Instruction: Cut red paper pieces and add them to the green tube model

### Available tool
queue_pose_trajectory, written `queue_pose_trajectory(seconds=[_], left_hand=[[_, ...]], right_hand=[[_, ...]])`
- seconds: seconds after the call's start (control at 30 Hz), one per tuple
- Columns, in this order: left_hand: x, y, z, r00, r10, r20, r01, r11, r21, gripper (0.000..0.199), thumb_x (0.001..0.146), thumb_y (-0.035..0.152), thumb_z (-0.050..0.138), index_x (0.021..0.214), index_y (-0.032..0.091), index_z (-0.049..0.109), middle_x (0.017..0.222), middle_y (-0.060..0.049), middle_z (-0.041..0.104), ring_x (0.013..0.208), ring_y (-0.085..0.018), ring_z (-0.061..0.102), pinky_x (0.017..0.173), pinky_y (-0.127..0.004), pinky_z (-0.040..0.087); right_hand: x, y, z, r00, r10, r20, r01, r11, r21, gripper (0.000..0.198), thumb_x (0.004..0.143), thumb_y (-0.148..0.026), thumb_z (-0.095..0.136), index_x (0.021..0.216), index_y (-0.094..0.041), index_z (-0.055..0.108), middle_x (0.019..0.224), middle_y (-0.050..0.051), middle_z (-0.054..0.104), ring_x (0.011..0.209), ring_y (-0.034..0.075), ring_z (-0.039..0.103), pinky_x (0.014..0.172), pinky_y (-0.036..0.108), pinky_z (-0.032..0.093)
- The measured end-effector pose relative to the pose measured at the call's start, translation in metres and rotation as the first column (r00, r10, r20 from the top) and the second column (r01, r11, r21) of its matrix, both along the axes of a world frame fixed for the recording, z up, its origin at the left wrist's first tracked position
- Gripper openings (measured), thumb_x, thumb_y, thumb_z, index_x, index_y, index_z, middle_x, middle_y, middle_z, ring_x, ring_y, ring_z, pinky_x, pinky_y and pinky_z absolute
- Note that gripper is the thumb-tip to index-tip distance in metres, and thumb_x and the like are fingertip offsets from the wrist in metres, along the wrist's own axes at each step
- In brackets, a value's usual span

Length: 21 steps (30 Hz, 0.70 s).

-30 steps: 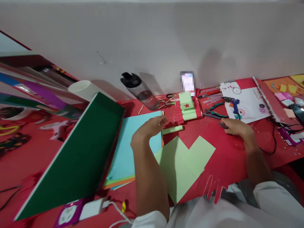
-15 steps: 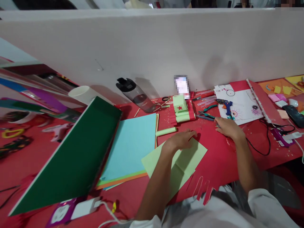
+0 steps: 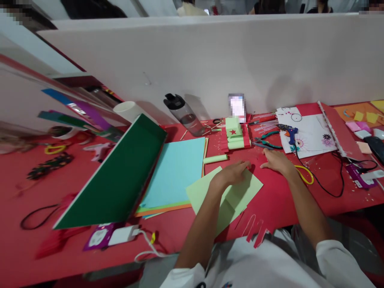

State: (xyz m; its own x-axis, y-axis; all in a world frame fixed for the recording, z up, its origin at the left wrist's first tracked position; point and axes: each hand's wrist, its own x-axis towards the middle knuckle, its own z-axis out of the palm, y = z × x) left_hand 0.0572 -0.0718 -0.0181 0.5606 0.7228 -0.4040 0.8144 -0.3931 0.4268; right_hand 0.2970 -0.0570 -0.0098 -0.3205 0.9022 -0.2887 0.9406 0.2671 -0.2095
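Note:
My left hand (image 3: 235, 173) lies over the upper edge of a folded pale green paper sheet (image 3: 232, 202), its fingers stretched out and apart. To its right, my right hand (image 3: 276, 160) rests low over red paper (image 3: 267, 196), fingers loosely extended with nothing visible in them. Beside the right wrist is a yellow loop handle (image 3: 305, 175); the rest of that tool is hidden. A rolled pale green paper tube (image 3: 215, 159) lies beyond my left hand. Farther back stands a pale green and red paper tank model (image 3: 234, 134) with a red star.
Pliers (image 3: 270, 138) and a blue glue gun (image 3: 291, 134) lie behind my right hand. Coloured paper sheets (image 3: 177, 168), a leaning green board (image 3: 117, 180) and a water bottle (image 3: 187, 116) are on the left. A phone (image 3: 237, 106) leans against the white partition (image 3: 210, 60).
My right hand has moved slightly left, towards my left hand, and its fingers have spread. The yellow handle now shows beside its wrist. The view has turned a little left.

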Motion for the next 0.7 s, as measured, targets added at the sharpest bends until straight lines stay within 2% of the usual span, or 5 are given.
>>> queue_pose_trajectory(seconds=[0.27, 0.4, 0.57, 0.63, 0.7], left_hand=[[0.003, 0.001, -0.003, 0.999, -0.007, 0.038, 0.008, 1.0, -0.022, 0.031, 0.077, 0.014, 0.067, 0.107, 0.018, 0.071, 0.12, -0.013, 0.069, 0.095, -0.026, 0.068, 0.071, -0.03, 0.047], [-0.005, -0.002, 0.002, 0.993, 0.002, 0.115, 0.003, 0.999, -0.043, 0.016, 0.085, 0.016, 0.061, 0.098, 0.021, 0.067, 0.101, -0.007, 0.072, 0.085, -0.022, 0.067, 0.068, -0.028, 0.047], [-0.05, -0.008, 0.011, 0.917, 0.163, 0.364, -0.16, 0.986, -0.038, 0.022, 0.099, 0.039, 0.054, 0.108, 0.021, 0.064, 0.099, -0.007, 0.072, 0.087, -0.022, 0.067, 0.077, -0.03, 0.052], [-0.075, -0.012, 0.012, 0.895, 0.268, 0.357, -0.262, 0.963, -0.066, 0.036, 0.097, 0.046, 0.055, 0.122, 0.02, 0.062, 0.105, -0.008, 0.074, 0.089, -0.023, 0.068, 0.079, -0.03, 0.054], [-0.097, -0.019, 0.012, 0.922, 0.311, 0.232, -0.306, 0.95, -0.058, 0.041, 0.097, 0.045, 0.055, 0.128, 0.019, 0.062, 0.112, -0.009, 0.074, 0.093, -0.024, 0.069, 0.08, -0.031, 0.053]], right_hand=[[-0.002, -0.001, -0.005, 0.999, 0.024, 0.045, -0.027, 0.998, 0.052, 0.048, 0.093, -0.044, 0.081, 0.125, -0.013, 0.065, 0.135, 0.025, 0.068, 0.133, 0.04, 0.062, 0.1, 0.045, 0.052], [0.0, -0.001, -0.009, 0.997, 0.058, 0.054, -0.062, 0.995, 0.078, 0.042, 0.095, -0.042, 0.079, 0.124, -0.013, 0.068, 0.136, 0.024, 0.066, 0.133, 0.039, 0.06, 0.103, 0.044, 0.051], [0.004, 0.001, -0.008, 0.997, 0.08, 0.009, -0.081, 0.996, 0.038, 0.042, 0.102, -0.03, 0.069, 0.14, -0.013, 0.062, 0.135, 0.023, 0.071, 0.13, 0.038, 0.066, 0.103, 0.043, 0.05], [0.006, 0.003, -0.007, 0.998, 0.069, 0.004, -0.07, 0.997, 0.027, 0.045, 0.103, -0.028, 0.066, 0.145, -0.013, 0.059, 0.137, 0.023, 0.072, 0.129, 0.038, 0.068, 0.102, 0.042, 0.05], [0.009, 0.005, -0.005, 0.998, 0.064, -0.015, -0.063, 0.998, 0.029, 0.046, 0.105, -0.028, 0.063, 0.148, -0.014, 0.058, 0.143, 0.022, 0.069, 0.132, 0.037, 0.066, 0.103, 0.041, 0.049]])
